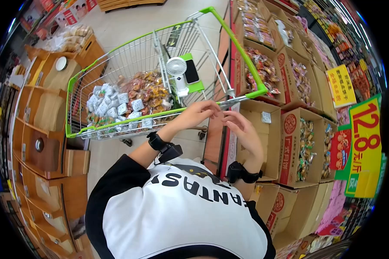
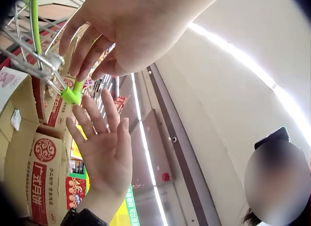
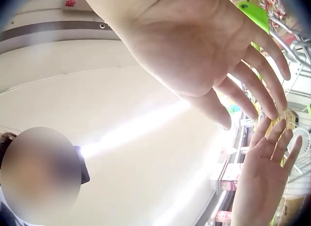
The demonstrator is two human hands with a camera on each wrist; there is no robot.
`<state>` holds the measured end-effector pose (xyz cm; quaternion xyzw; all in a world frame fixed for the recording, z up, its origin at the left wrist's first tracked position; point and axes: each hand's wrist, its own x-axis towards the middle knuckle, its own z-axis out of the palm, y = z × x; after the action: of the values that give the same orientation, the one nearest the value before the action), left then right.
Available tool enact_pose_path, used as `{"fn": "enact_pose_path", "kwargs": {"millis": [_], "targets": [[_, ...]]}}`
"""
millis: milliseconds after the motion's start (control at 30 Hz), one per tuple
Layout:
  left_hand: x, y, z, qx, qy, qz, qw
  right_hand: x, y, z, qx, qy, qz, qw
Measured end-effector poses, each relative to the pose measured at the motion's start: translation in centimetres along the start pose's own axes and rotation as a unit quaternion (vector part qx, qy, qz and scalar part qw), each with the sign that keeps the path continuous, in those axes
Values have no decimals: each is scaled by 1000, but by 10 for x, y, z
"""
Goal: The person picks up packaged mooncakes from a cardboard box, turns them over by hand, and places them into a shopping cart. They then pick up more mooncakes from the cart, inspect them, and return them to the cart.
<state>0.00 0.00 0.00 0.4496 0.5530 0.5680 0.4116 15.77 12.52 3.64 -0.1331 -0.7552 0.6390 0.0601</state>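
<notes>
In the head view my left hand (image 1: 199, 114) and right hand (image 1: 245, 131) are raised in front of my chest, fingertips close together, with nothing held in either. Both wrist views show loosely spread, relaxed fingers on the left hand (image 2: 141, 27) and the right hand (image 3: 194, 46). Just beyond them stands a shopping cart (image 1: 129, 43) with a green rim. Inside it lie white square packets (image 1: 112, 105) and bagged orange-brown wrapped items (image 1: 149, 88). A small white fan (image 1: 176, 69) and a black phone (image 1: 191, 71) sit at the cart's green holder.
Open cardboard boxes (image 1: 291, 149) of wrapped goods line the right side; one holds a single white packet (image 1: 266, 117). A yellow price sign (image 1: 365, 134) stands beyond. On the left rises a wooden shelf unit (image 1: 43, 112). Pale floor tiles (image 1: 103, 162) run between.
</notes>
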Motion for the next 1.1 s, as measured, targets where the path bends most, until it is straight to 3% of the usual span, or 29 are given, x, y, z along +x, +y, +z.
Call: {"fn": "enact_pose_path", "kwargs": {"millis": [233, 300, 567, 633, 767, 900, 1100], "targets": [[39, 0, 71, 11, -106, 9, 994, -63, 28, -41, 35, 94, 20, 995], [48, 2, 85, -3, -113, -23, 993, -74, 41, -47, 36, 133, 12, 990], [87, 2, 111, -38, -218, -16, 975, -92, 52, -54, 48, 252, 8, 966], [101, -2, 120, -42, -257, -15, 965, -105, 43, -58, -35, 271, 32, 961], [120, -5, 151, -47, -305, -31, 951, -143, 42, -71, -45, 337, 110, 934], [133, -4, 186, -37, -366, -1, 930, -179, 40, -76, -77, 448, 142, 879], [152, -10, 234, -70, -446, 22, 892, -227, 43, -77, -69, 538, 156, 825]]}}
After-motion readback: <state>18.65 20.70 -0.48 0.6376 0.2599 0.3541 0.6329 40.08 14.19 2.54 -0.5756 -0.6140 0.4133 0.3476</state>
